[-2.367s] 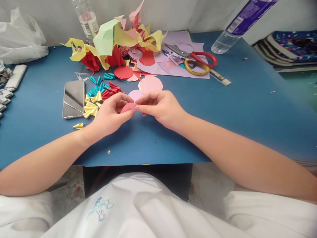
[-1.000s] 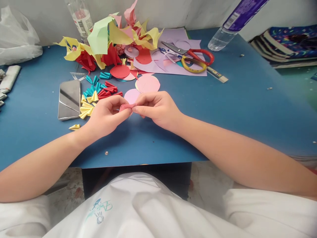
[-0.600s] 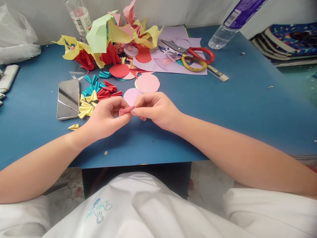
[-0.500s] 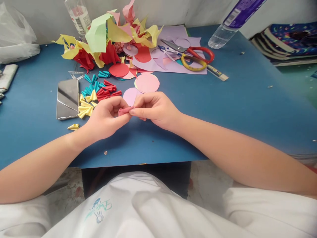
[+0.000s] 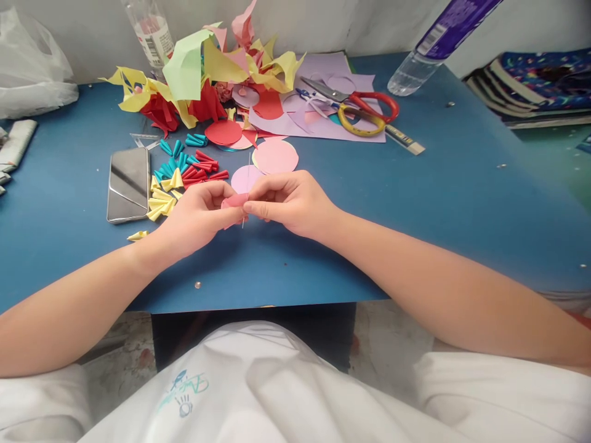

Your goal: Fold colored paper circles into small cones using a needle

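Over the front middle of the table, a small piece of pink paper [image 5: 234,201] is held between my two hands. My left hand [image 5: 196,212] is closed on its left part, with fingers curled behind and thumb in front. The thumb and forefinger of my right hand [image 5: 293,203] pinch its right edge. A thin, pale needle-like rod [image 5: 249,165] stands nearly upright at my right fingertips, poking out above and below them. Just beyond lie a lilac paper circle [image 5: 244,178] and a pink paper circle [image 5: 277,157]. My curled fingers hide part of the pink paper.
Left of my hands lie yellow paper cones [image 5: 161,203], red cones [image 5: 201,169], teal cones [image 5: 178,161] and a phone [image 5: 129,184]. Crumpled paper scraps [image 5: 184,64], red-and-yellow-handled scissors [image 5: 360,107], a cutter blade [image 5: 406,140] and a purple-labelled bottle [image 5: 415,67] are farther back.
The pink paper, a narrow roll before, now looks wider and looser. The thin rod has come into sight upright at my right fingertips. Both hands stay in nearly the same place.
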{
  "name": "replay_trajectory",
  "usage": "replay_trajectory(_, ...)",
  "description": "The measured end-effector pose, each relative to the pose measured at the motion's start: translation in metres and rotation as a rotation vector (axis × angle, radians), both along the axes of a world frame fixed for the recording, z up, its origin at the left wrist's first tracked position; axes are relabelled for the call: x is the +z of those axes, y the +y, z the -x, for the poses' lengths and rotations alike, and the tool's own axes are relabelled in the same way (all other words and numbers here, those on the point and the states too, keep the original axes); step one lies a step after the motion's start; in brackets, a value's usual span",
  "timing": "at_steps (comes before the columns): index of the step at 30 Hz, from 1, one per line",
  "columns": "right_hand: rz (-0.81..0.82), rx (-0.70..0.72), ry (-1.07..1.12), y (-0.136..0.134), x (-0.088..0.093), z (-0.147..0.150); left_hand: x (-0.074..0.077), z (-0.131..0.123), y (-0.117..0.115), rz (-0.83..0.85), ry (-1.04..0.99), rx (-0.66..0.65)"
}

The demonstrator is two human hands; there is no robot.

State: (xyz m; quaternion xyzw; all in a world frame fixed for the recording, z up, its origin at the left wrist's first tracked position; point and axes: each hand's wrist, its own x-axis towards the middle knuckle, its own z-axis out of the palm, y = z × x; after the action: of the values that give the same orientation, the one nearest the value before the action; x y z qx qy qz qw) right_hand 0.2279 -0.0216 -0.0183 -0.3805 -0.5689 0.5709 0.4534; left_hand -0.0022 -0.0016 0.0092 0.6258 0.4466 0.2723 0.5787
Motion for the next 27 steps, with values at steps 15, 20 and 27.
replay_trajectory(15, -0.019, 0.003, 0.043, -0.003, -0.004, 0.001, 0.010, -0.003, -0.006, -0.136, 0.131, -0.026)
replay_trajectory(20, -0.060, 0.037, 0.054, -0.002, -0.010, 0.002, 0.018, -0.002, -0.009, -0.134, 0.229, -0.029)
replay_trajectory(27, -0.070, -0.059, 0.065, 0.001, -0.016, 0.006, 0.017, -0.002, -0.008, -0.141, 0.223, -0.024)
